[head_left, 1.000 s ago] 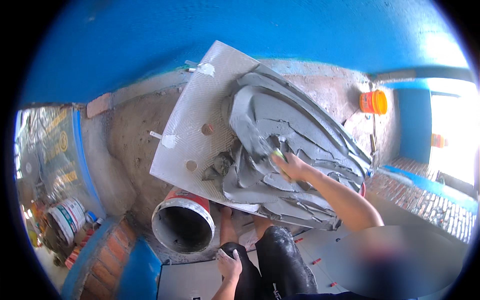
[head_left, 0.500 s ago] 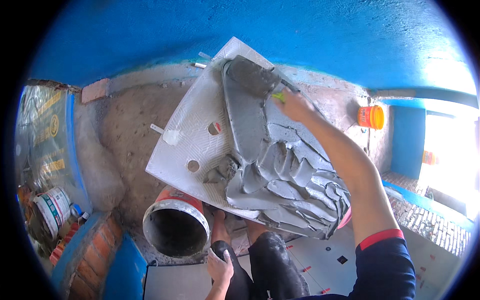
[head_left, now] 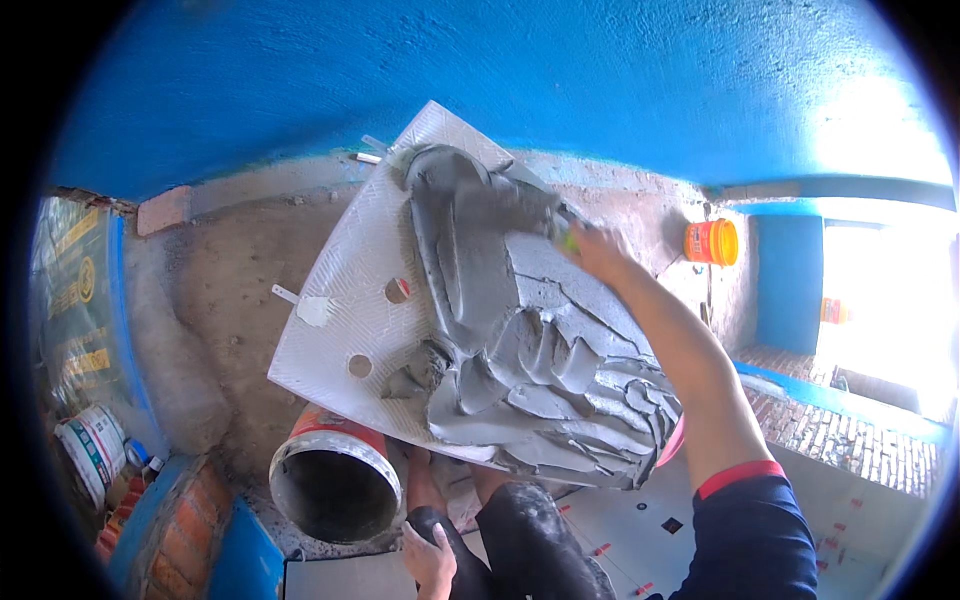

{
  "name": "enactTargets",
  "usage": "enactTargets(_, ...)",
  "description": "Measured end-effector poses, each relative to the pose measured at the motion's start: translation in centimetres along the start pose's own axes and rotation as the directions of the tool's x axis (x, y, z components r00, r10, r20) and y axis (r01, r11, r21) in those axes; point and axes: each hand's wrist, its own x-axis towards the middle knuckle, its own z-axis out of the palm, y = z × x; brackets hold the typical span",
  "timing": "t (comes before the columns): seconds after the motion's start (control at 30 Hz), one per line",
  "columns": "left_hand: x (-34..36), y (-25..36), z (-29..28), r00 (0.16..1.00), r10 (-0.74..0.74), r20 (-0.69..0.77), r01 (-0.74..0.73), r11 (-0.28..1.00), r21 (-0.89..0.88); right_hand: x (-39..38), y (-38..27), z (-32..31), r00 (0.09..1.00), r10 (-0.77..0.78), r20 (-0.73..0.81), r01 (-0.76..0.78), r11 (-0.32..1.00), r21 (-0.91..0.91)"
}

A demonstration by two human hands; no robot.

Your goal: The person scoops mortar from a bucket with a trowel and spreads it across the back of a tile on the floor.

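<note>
A large tile (head_left: 330, 280) lies ridged side up, whitish, with two round holes cut through it. Thick grey mortar (head_left: 560, 400) covers its middle and right part, smooth along the upper strip and in heavy folds nearer me. My right hand (head_left: 600, 252) grips the green handle of a trowel (head_left: 515, 207), whose blurred, mortar-coated blade rests at the mortar's far part. Low in front of my legs, my left hand (head_left: 430, 560) holds nothing, its thumb apart from the fingers. It is just beside a mortar-smeared bucket.
That bucket (head_left: 334, 440) is tipped with its mouth toward me, left of my legs. An orange bucket (head_left: 708, 242) stands at the right by the blue wall (head_left: 480, 70). White tiles with red spacers cover the floor (head_left: 730, 540) behind right. A white pail (head_left: 92, 450) sits far left.
The trowel blade has swept through the mortar at the far end, leaving ridges in the formerly smoother strip. The whole view has shifted slightly. My left hand stays low.
</note>
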Motion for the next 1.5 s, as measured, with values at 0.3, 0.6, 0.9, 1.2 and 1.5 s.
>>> enactTargets(0.3,-0.4,0.3,-0.3,0.999,-0.015,-0.029,0.017,0.995,0.095,4.0,-8.7,-7.4,0.943,0.179,0.281,-0.327,0.661,0.675)
enactTargets(0.6,0.3,0.9,0.0,1.0,0.008,-0.017,-0.005,0.992,0.129,1.1,0.3,3.3,0.828,0.559,0.041,-0.484,0.675,0.556)
enactTargets(0.9,0.8,0.9,-1.1,1.0,0.007,-0.021,-0.004,0.991,0.13,-7.9,1.5,3.1,0.84,0.537,0.078,-0.428,0.567,0.704)
enactTargets(1.2,1.3,1.8,-2.4,1.0,0.009,0.027,-0.012,0.993,0.115,5.6,-10.9,-10.6,0.968,0.144,0.204,-0.221,0.119,0.968)
enactTargets(1.5,1.5,0.1,-1.0,0.999,0.046,-0.012,-0.044,0.993,0.11,6.1,-2.4,2.1,0.733,0.68,-0.006,-0.412,0.452,0.791)
